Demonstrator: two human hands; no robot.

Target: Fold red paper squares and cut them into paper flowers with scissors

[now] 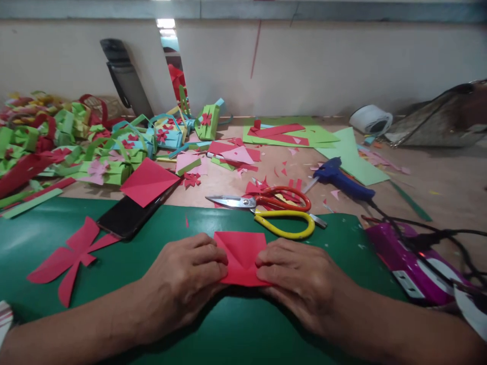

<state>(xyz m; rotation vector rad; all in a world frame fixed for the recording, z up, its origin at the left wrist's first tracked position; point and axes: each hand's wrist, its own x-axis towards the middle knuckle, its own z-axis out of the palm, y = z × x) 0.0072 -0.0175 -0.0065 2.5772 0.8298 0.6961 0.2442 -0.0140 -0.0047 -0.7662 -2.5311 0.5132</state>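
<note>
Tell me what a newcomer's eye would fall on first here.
Probably the red paper pinched between the left hand and right hand, low in the middle over the green mat. Just beyond it lie the scissors, with one orange and one yellow handle. The bright heap of paper crafts at the back left likely comes next.

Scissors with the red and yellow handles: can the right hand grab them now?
Probably yes: the scissors lie just beyond the right hand, with nothing seen between. But it's holding the creased red paper, so it would likely need to let go.
</note>
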